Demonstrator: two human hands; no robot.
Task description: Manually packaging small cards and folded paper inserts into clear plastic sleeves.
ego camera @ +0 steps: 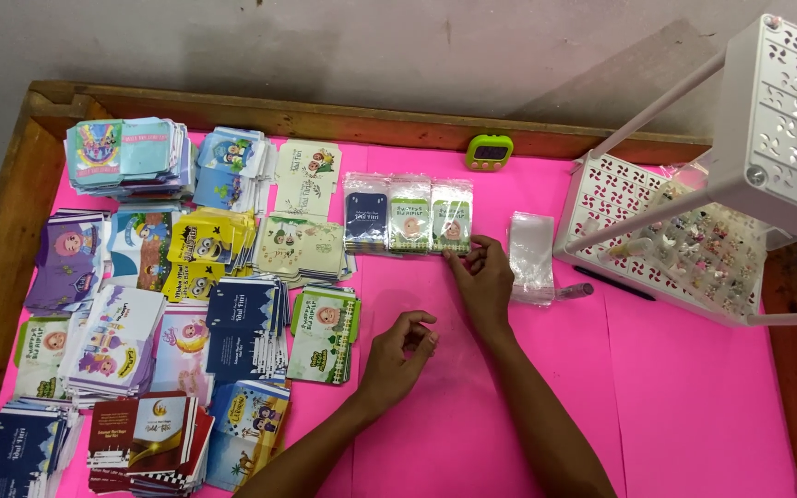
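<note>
My right hand (pixel 483 281) reaches forward, its fingertips touching the lower right corner of the rightmost of three bagged card packets (pixel 451 219). These packets, one dark blue (pixel 366 217) and two green-and-white (pixel 409 218), lie side by side on the pink table cover (pixel 675 406). My left hand (pixel 397 358) hovers over the pink cover nearer to me. Its fingers are curled with thumb and forefinger close together, and nothing shows between them.
Many stacks of printed cards (pixel 232 304) fill the left half of the table. A pile of clear plastic bags (pixel 531 256) lies right of my hand. A white perforated rack (pixel 694 231) with small trinkets stands at right, a green timer (pixel 489 152) at the back edge.
</note>
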